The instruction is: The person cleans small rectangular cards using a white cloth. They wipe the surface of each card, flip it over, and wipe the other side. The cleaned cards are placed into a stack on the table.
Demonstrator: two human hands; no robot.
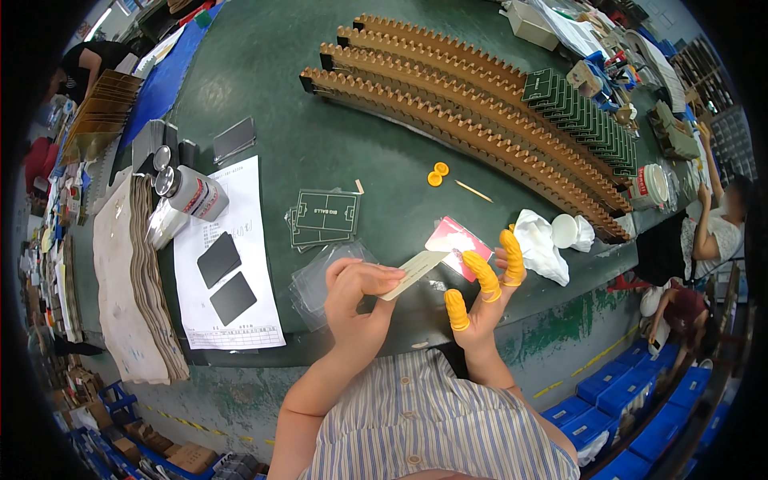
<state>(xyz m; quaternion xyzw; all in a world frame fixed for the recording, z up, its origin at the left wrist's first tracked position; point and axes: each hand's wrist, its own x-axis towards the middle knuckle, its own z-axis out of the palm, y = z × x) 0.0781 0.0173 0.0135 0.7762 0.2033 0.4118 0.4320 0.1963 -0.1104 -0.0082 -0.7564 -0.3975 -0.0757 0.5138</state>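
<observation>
Between thumb and fingers, my left hand (358, 304) grips a pale beige card (416, 274) tilted above the table's front edge. My right hand (486, 308) is spread just right of the card, with yellow finger cots on several fingers; nothing shows in its grasp. Beyond both hands lies a pink-and-white card (457, 245). Next to my left hand are clear plastic sleeves (316, 280), and past them a small stack of green cards (326, 214) with white pitch lines. Loose yellow finger cots (437, 174) and a wooden stick (474, 190) rest farther back.
Long notched wooden racks (448, 104) cross the far right, with green cards (580, 120) standing in them. Crumpled white cloth (542, 246) lies at right. At left are a metal-topped bottle (192, 192), dark cards (233, 298) on a printed sheet (196, 326), and stacked cloths (132, 280).
</observation>
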